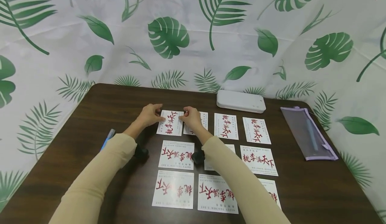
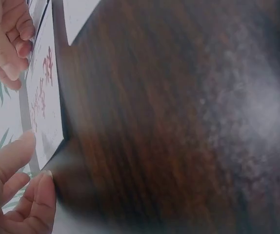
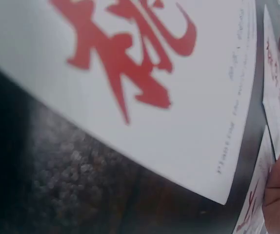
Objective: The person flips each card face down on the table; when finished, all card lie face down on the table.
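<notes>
A white card with red Chinese characters [image 1: 170,125] is at the far left of a group of similar cards, its right side close to a neighbouring card [image 1: 204,120]. My left hand [image 1: 149,114] pinches its left edge, the thumb on its face. From the other side my right hand [image 1: 193,119] pinches the right edge and partly covers the neighbouring card. In the left wrist view both hands flank the card [image 2: 45,97]. A nearer card [image 3: 145,87] fills much of the right wrist view. Whether the held card touches the table is unclear.
More cards lie in rows, including one at the front [image 1: 173,188]; my right sleeve hides some. A white rectangular case [image 1: 240,101] stands at the back. To the right is a mesh pouch with purple trim [image 1: 303,130]. A blue pen-like object [image 1: 108,138] lies by my left forearm.
</notes>
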Demonstrator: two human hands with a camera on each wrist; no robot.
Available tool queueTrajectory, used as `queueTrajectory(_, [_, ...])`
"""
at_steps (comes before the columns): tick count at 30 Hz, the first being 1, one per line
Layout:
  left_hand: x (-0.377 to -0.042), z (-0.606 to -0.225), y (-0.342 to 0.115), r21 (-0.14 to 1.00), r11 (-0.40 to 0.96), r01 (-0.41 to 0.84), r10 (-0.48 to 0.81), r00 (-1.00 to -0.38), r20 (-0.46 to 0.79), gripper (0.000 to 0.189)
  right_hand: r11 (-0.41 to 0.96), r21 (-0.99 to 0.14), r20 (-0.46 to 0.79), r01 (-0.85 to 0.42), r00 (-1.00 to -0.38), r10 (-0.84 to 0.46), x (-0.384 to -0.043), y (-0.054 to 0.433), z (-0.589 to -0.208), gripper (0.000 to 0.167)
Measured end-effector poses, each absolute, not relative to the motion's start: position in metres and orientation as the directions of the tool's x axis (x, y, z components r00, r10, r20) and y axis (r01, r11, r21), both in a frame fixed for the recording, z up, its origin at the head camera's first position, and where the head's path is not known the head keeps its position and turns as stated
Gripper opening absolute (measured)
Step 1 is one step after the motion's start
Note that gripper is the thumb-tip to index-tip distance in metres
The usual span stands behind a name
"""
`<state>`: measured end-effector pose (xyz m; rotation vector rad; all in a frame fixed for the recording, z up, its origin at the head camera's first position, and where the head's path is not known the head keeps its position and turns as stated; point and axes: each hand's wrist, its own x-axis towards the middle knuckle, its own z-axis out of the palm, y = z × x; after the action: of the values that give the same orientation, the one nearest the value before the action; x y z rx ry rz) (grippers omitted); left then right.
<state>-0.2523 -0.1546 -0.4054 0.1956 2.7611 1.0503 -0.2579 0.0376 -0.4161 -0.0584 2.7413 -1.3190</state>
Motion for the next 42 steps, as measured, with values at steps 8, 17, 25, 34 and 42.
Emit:
queueTrajectory(8, [-0.254,-0.407,-0.153,0.669,0.740,0.071,0.203,-0.972,-0.122,0.058,0.644,-0.765,-0.057,0.010,-0.997,-0.052,-0.259,0.036,-0.421,0.039])
queueTrajectory(17, [-0.255,-0.405,-0.152,0.642,0.760,0.095,0.217,-0.970,-0.113,0.052,0.676,-0.737,-0.050,0.009,-0.998,-0.042,-0.261,0.034,-0.420,0.031])
queueTrajectory(25, [-0.255,-0.407,-0.152,0.636,0.767,0.083,0.196,-0.975,-0.109,0.052,0.634,-0.773,-0.019,-0.007,-0.999,-0.034,-0.253,0.033,-0.418,0.028])
queueTrajectory(34, [-0.249,-0.400,-0.155,0.803,0.596,0.013,0.069,-0.997,-0.035,0.028,0.474,-0.880,0.019,-0.015,-1.000,0.003,-0.246,0.033,-0.414,0.022])
queueTrajectory(42, [-0.246,-0.381,-0.159,0.945,0.307,-0.113,-0.010,-0.993,-0.115,0.028,0.369,-0.920,0.168,-0.129,-0.983,0.075,-0.239,0.025,-0.408,0.028])
